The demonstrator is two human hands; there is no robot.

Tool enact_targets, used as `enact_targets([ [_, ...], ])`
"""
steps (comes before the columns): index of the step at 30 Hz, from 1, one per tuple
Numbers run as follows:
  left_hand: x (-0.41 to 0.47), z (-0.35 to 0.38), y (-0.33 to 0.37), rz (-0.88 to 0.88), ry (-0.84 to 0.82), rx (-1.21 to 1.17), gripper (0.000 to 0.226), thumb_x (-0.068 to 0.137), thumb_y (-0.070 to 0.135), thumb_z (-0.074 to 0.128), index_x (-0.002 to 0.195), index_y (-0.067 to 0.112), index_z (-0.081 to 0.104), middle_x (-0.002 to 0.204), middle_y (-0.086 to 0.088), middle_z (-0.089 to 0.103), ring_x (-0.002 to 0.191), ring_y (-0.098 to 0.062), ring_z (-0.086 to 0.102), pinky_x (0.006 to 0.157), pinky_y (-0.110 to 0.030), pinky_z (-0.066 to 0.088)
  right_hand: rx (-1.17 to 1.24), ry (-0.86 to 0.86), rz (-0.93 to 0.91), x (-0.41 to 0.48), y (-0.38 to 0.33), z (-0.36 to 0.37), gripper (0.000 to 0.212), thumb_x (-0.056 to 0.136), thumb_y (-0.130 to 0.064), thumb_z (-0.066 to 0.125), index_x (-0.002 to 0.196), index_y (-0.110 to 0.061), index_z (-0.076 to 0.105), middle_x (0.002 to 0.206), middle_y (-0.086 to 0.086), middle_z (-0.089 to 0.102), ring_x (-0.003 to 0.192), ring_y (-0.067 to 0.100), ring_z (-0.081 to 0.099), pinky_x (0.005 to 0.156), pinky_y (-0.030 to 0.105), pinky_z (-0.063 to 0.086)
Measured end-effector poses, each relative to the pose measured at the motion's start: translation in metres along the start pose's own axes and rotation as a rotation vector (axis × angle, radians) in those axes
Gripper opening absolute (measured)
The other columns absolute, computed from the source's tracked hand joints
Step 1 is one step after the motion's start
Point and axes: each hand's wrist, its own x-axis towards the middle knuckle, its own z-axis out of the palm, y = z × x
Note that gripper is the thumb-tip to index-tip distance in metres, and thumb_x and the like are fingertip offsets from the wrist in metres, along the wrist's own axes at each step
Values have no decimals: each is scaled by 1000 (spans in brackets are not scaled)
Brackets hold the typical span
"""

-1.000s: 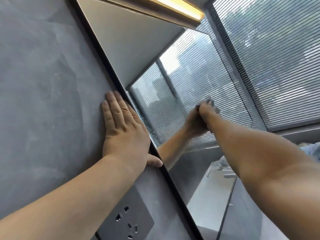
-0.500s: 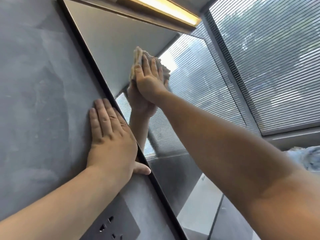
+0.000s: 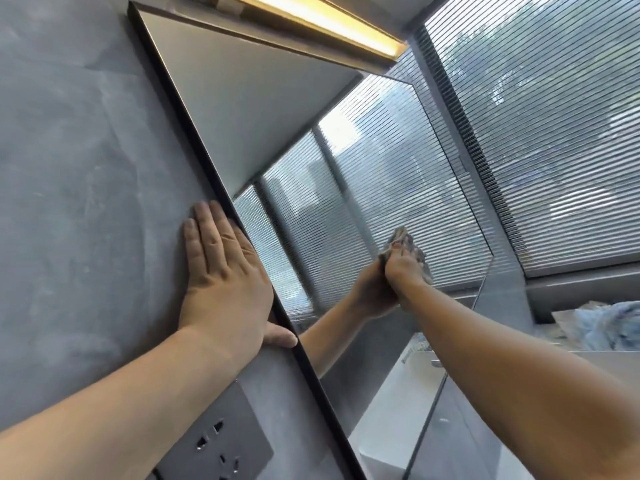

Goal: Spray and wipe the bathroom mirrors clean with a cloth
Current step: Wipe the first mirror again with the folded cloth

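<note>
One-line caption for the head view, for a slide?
Right hand presses a cloth to the mirror while the left hand rests flat on the grey wall beside its frame.

Cloth [image 3: 410, 241]: mostly hidden under right hand [image 3: 403, 271]; only crumpled upper and right edges show. Fingers foreshortened; unclear if they curl round cloth or lie flat on it. Palm of left hand [image 3: 221, 282] hidden against wall [image 3: 69, 168]. Both forearms cut by picture edges. Socket [image 3: 214, 441] cut at bottom edge. Mirror [image 3: 259, 116]: lower part runs out of picture. Blue-white bundle [image 3: 609, 327] at right edge: cut off, blurred, kind not readable. Small grey items [image 3: 417, 349] in reflection: too small to identify.
</note>
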Motion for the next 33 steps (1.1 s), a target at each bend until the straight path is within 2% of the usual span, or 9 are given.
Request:
enact_targets([
  [6, 0, -5, 2, -25, -12, -36, 177, 43, 106, 40, 131, -34, -25, 143, -57, -24, 142, -68, -17, 121, -69, 3, 155, -109, -313, -50, -23, -10, 53, 112, -45, 31, 155, -18, 48, 164, 9, 40, 155, 27, 29, 128, 43, 20],
  [9, -1, -10, 1, -33, -21, -76, 178, 41, 107, 37, 128, -34, -27, 146, -55, -23, 143, -67, -17, 121, -69, 1, 350, -227, -294, -79, -46, -29, 44, 111, -45, 40, 123, -18, 73, 126, 8, 70, 121, 25, 63, 108, 42, 49],
  [12, -4, -16, 1, -40, -42, -124, 169, 40, 106, 13, 126, -33, -29, 148, -52, -23, 144, -64, -20, 121, -68, -1, 587, -293, -194, -103, -70, -54, 36, 110, -38, 49, 113, -14, 75, 96, 0, 74, 90, 12, 69, 83, 20, 58],
  [15, -7, -14, 1, -59, -24, -168, 152, 53, 96, -22, 142, -28, -14, 154, -48, -17, 147, -60, -17, 123, -64, 1, 856, -459, -10, -124, -88, -71, 38, 110, -35, 49, 109, -10, 77, 97, 8, 78, 97, 25, 73, 87, 40, 61],
  [18, -8, -9, 1, -66, 4, -232, 141, 63, 81, -42, 149, -22, -2, 158, -44, -13, 150, -55, -18, 124, -61, -4, 840, -577, 16, -137, -99, -77, 41, 111, -36, 43, 109, -12, 76, 92, 8, 78, 90, 26, 74, 88, 49, 61],
  [21, -7, -6, 3, -60, 18, -329, 134, 68, 80, -40, 151, -19, -4, 161, -39, -15, 151, -49, -22, 124, -58, -8, 763, -575, -36, -150, -108, -78, 42, 107, -41, 52, 102, -9, 77, 107, 16, 77, 107, 35, 72, 100, 59, 56],
  [24, -7, -5, 2, -56, 34, -348, 131, 71, 76, -42, 152, -19, -1, 161, -38, -15, 152, -47, -21, 125, -57, -9, 584, -607, -115, -153, -109, -75, 46, 105, -50, 53, 94, -12, 76, 100, 12, 74, 107, 35, 71, 100, 56, 56],
  [30, -8, -3, 3, -72, 71, -311, 122, 79, 72, -33, 151, -20, 2, 160, -41, -11, 151, -51, -18, 125, -59, -3, 503, -806, -306, -138, -98, -78, 62, 105, -54, 46, 124, 1, 67, 122, 29, 69, 115, 41, 69, 102, 58, 55],
  [33, -9, -2, 2, -64, 82, -277, 125, 76, 70, -38, 151, -20, 3, 159, -43, -12, 150, -54, -18, 124, -61, -4, 456, -954, -434, -139, -96, -85, 78, 90, -65, 50, 122, 4, 65, 115, 27, 72, 111, 35, 71, 102, 51, 56],
])
